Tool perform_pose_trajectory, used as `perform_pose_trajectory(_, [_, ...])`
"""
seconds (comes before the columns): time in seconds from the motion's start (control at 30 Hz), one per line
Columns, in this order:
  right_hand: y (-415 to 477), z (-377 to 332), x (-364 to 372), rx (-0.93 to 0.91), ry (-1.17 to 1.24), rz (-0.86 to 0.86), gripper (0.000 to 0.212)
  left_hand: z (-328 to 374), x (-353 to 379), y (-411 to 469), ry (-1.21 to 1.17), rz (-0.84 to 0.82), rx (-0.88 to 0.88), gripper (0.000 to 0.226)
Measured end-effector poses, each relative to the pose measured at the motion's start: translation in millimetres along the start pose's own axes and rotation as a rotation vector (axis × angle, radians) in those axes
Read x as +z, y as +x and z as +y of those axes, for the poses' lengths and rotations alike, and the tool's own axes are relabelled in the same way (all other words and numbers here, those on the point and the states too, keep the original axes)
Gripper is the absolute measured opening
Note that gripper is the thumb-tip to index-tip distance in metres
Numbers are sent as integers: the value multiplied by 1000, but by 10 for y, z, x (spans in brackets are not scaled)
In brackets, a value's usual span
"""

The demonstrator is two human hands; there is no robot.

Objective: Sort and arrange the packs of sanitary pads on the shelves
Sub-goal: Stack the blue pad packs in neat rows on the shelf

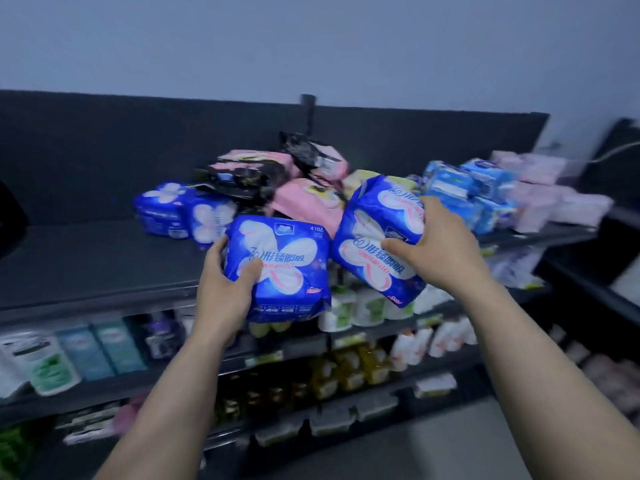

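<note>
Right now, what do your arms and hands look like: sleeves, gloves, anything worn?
Both are bare. The left hand and right hand wear no gloves, and I see no rings, though the picture is soft. The left forearm and right forearm show no sleeve, watch or band up to the frame's edge.

Words on the two blue pad packs

The left blue pack (277, 268) has big white Chinese letters across its front and the number 410 in its top right corner. The right blue pack (374, 244) shows the same big white Chinese letters, tipped to one side. The shelf tags (264, 359) lower down are too blurry to read.
</note>
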State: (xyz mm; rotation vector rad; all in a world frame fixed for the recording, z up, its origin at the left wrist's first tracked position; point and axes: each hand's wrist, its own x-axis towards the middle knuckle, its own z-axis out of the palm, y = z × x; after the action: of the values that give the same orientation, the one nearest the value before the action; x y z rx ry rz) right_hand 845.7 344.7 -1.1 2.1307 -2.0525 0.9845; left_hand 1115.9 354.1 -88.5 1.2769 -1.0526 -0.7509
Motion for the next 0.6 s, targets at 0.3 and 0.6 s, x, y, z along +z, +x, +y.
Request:
perform_pose_trajectory(0.3, [-758,1501,-1060,322,-195,106,61,221,1788,-709,-20,-366,57,57])
perform_pose_trajectory(0.6, [-1253,2670,-1655,596,-431,195,57,240,3435,-1193,-106,-695,28,56])
